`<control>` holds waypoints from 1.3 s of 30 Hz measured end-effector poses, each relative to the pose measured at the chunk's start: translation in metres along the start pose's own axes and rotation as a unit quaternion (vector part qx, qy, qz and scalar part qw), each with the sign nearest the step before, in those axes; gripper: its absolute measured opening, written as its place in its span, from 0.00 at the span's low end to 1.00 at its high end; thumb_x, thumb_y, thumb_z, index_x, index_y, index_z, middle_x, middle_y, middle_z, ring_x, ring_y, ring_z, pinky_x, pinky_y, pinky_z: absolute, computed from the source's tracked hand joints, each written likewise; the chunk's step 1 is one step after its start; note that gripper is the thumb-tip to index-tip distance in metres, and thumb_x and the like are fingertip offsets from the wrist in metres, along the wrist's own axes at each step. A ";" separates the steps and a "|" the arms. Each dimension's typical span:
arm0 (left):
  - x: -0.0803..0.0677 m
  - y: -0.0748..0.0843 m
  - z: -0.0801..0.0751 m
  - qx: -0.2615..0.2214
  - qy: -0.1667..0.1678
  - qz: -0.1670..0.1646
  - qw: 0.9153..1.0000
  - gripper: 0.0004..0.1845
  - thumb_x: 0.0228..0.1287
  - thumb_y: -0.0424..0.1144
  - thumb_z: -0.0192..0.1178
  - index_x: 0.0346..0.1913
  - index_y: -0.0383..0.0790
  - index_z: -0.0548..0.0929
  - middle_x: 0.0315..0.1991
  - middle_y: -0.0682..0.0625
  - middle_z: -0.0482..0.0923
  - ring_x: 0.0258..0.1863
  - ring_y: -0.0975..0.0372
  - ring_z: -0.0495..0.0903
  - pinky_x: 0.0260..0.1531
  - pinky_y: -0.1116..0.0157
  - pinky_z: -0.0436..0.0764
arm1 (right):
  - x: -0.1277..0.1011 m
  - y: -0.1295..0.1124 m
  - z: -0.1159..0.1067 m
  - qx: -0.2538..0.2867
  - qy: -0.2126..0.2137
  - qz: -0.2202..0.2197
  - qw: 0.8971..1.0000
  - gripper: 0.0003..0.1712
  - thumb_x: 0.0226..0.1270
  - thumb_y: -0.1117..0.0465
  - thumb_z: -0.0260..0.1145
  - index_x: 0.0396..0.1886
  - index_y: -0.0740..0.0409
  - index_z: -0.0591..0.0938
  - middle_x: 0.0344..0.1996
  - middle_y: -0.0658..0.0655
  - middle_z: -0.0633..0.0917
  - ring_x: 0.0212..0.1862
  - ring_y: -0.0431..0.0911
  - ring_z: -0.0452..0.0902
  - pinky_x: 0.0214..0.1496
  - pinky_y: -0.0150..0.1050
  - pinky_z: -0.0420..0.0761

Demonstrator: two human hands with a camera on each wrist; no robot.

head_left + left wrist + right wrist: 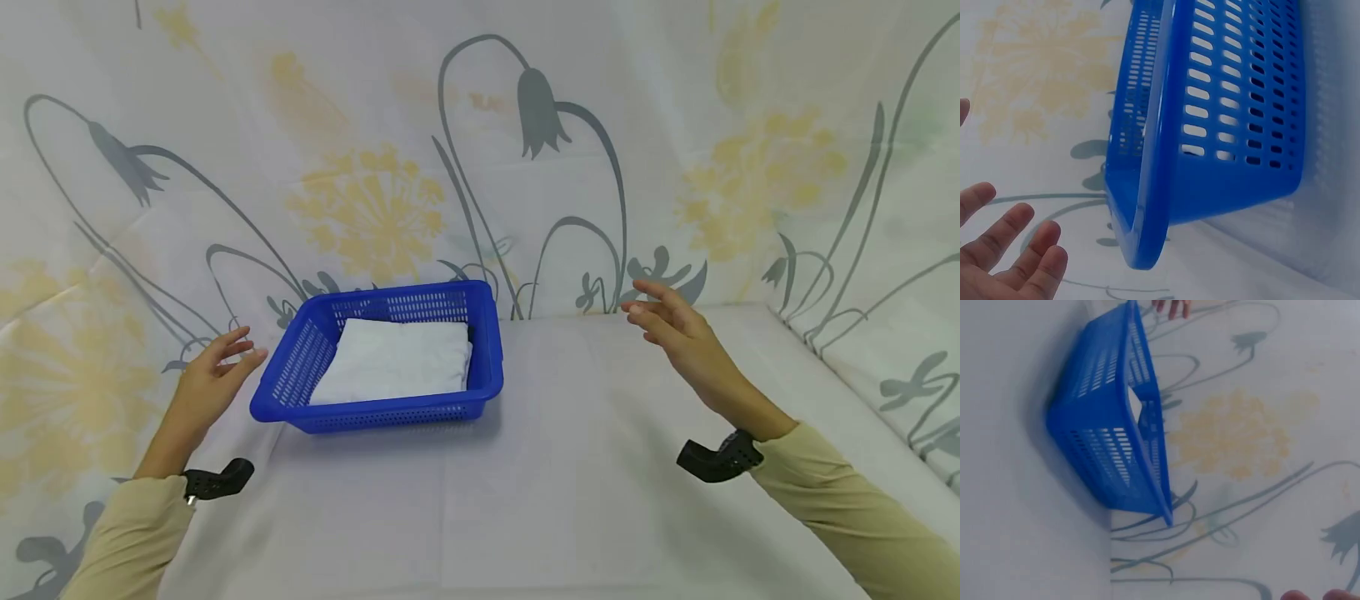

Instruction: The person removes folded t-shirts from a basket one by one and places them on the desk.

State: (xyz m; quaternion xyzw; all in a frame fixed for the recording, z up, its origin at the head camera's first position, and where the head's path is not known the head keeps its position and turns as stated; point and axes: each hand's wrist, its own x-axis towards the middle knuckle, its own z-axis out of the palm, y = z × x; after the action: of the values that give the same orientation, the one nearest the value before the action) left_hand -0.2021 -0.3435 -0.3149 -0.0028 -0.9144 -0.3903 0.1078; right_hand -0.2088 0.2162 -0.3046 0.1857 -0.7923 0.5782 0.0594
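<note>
A blue plastic basket [491,367] with slotted walls stands on the white-covered table, left of the middle in the head view. Folded white cloth [393,358] lies inside it. My left hand [213,375] is just beyond the basket's left end, fingers relaxed and holding nothing. In the left wrist view its spread fingers [1013,240] show beside the basket's rim [1157,156]. Well to the right of the basket, my right hand [678,337] hovers over the table with loosely extended fingers and nothing in them. Only two of its fingertips [1295,595] enter the right wrist view.
A pale curtain [637,50] printed with grey and yellow flowers hangs behind the table [555,483] and along its sides. Black camera mounts [723,457] are strapped to both wrists, below the beige sleeves.
</note>
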 end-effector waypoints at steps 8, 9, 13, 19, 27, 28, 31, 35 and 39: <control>0.007 0.005 0.009 -0.042 0.001 -0.009 0.999 0.36 0.74 0.50 0.50 0.74 0.31 0.54 0.65 0.26 0.61 0.59 0.35 0.67 0.55 0.42 0.68 | 0.013 -0.008 0.024 0.063 0.000 0.004 0.998 0.30 0.78 0.55 0.51 0.72 0.64 0.60 0.53 0.47 0.77 0.57 0.40 0.71 0.58 0.36 0.68; 0.007 0.005 0.009 -0.044 0.000 -0.008 0.999 0.36 0.74 0.50 0.50 0.74 0.31 0.54 0.64 0.26 0.62 0.59 0.36 0.68 0.55 0.45 0.69 | 0.015 -0.010 0.027 0.070 0.001 0.009 0.998 0.30 0.77 0.54 0.51 0.72 0.64 0.60 0.53 0.49 0.77 0.57 0.41 0.72 0.59 0.37 0.68; 0.011 0.006 0.010 -0.064 -0.006 -0.009 0.998 0.36 0.74 0.49 0.51 0.74 0.32 0.54 0.64 0.27 0.64 0.58 0.39 0.70 0.55 0.49 0.71 | 0.022 -0.015 0.038 0.100 0.002 0.031 0.995 0.30 0.76 0.54 0.53 0.71 0.64 0.61 0.53 0.55 0.77 0.57 0.45 0.72 0.63 0.47 0.64; 0.016 0.010 0.014 -0.122 -0.022 -0.017 0.992 0.37 0.74 0.50 0.51 0.75 0.31 0.52 0.65 0.27 0.62 0.60 0.40 0.66 0.59 0.43 0.65 | 0.034 -0.021 0.054 0.129 -0.005 0.053 0.990 0.30 0.76 0.56 0.53 0.71 0.64 0.60 0.56 0.63 0.74 0.57 0.49 0.71 0.64 0.51 0.62; 0.023 0.012 0.022 -0.172 -0.026 -0.041 0.984 0.38 0.72 0.50 0.54 0.74 0.32 0.54 0.59 0.39 0.68 0.48 0.63 0.72 0.47 0.72 0.74 | 0.046 -0.023 0.077 0.155 -0.014 0.083 0.984 0.29 0.75 0.57 0.54 0.70 0.62 0.61 0.58 0.66 0.72 0.59 0.55 0.69 0.63 0.51 0.64; 0.024 0.012 0.023 -0.182 -0.028 -0.044 0.982 0.38 0.72 0.49 0.55 0.74 0.32 0.53 0.57 0.42 0.69 0.47 0.65 0.72 0.46 0.72 0.73 | 0.047 -0.023 0.080 0.156 -0.015 0.086 0.984 0.29 0.75 0.57 0.54 0.70 0.62 0.61 0.59 0.66 0.72 0.59 0.56 0.69 0.63 0.52 0.64; 0.028 0.010 0.025 -0.217 -0.034 -0.054 0.974 0.38 0.71 0.48 0.56 0.74 0.34 0.54 0.52 0.51 0.69 0.46 0.67 0.71 0.47 0.72 0.73 | 0.052 -0.024 0.089 0.166 -0.016 0.096 0.981 0.29 0.74 0.57 0.56 0.70 0.61 0.62 0.59 0.66 0.71 0.60 0.59 0.67 0.64 0.55 0.63; 0.031 0.010 0.030 -0.277 -0.042 -0.057 0.958 0.28 0.70 0.44 0.58 0.68 0.42 0.63 0.47 0.56 0.70 0.45 0.66 0.71 0.47 0.71 0.73 | 0.058 -0.025 0.101 0.171 -0.015 0.105 0.979 0.30 0.72 0.56 0.58 0.69 0.61 0.63 0.58 0.65 0.73 0.61 0.59 0.67 0.63 0.57 0.63; 0.033 0.010 0.035 -0.311 -0.043 -0.059 0.948 0.18 0.70 0.42 0.59 0.58 0.51 0.68 0.45 0.57 0.72 0.42 0.66 0.72 0.45 0.71 0.74 | 0.065 -0.024 0.113 0.172 -0.022 0.113 0.978 0.30 0.72 0.57 0.58 0.69 0.60 0.64 0.59 0.65 0.73 0.61 0.59 0.68 0.63 0.55 0.64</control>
State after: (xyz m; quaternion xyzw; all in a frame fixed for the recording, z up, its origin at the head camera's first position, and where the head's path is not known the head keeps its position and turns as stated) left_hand -0.2400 -0.3145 -0.3250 0.0016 -0.7500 -0.6603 0.0391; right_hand -0.2465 0.0891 -0.2997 0.1152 -0.6979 0.7046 -0.0567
